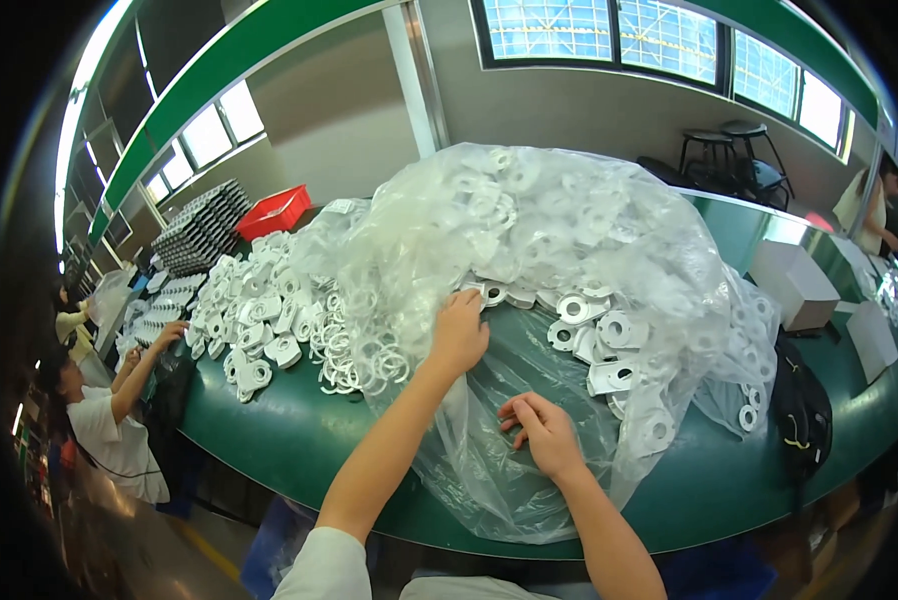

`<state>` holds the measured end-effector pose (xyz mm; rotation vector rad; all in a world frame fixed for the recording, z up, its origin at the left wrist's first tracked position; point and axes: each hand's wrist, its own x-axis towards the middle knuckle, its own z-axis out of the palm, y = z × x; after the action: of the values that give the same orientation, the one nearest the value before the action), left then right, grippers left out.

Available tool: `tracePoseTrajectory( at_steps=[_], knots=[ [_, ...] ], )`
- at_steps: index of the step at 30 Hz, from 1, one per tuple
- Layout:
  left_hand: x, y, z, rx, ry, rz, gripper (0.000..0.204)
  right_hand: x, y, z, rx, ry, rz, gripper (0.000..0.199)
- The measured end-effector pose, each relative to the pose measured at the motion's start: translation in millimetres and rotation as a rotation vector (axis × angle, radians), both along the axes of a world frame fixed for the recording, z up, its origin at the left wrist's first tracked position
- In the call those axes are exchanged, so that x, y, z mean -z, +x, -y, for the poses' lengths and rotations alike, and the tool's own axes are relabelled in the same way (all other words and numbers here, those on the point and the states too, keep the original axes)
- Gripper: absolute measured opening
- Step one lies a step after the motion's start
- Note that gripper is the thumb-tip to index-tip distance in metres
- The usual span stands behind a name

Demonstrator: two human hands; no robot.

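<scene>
Clock directions are taken from the left hand (460, 330). A clear plastic bag (559, 205), heaped with white holed parts (614, 328), rests on the green table (709, 500) from 11 to 3 o'clock; parts show uncovered at its mouth from 1 to 3 o'clock. Left hand: at the mouth's edge, fingers down; whether it grasps film or a part cannot be told. Right hand (544, 432): at 5 o'clock over the slack film, released, fingers loosely curled, nothing seen in it. White rings (341, 350) lie at 9 o'clock, loose parts (259, 320) beyond them. Judgement on handling: fold the film well back first, pin the slack with the right hand and draw parts out in small lots — tugging the bag itself could bring the heap sliding
</scene>
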<state>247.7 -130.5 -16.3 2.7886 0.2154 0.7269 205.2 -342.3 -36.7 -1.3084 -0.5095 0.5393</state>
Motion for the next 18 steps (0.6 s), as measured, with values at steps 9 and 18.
tracePoseTrajectory(
  at_steps=[9, 18],
  knots=[
    [9.7, -12.1, 3.1, -0.014, 0.171, -0.02, 0.041, 1.1, -5.1, -4.3, -0.04, -0.033, 0.005, 0.024],
    [-22.2, -112.1, 67.3, 0.342, 0.017, 0.104, 0.049, 0.7, 2.9, -6.6, 0.064, 0.244, -0.266, 0.033]
  ],
)
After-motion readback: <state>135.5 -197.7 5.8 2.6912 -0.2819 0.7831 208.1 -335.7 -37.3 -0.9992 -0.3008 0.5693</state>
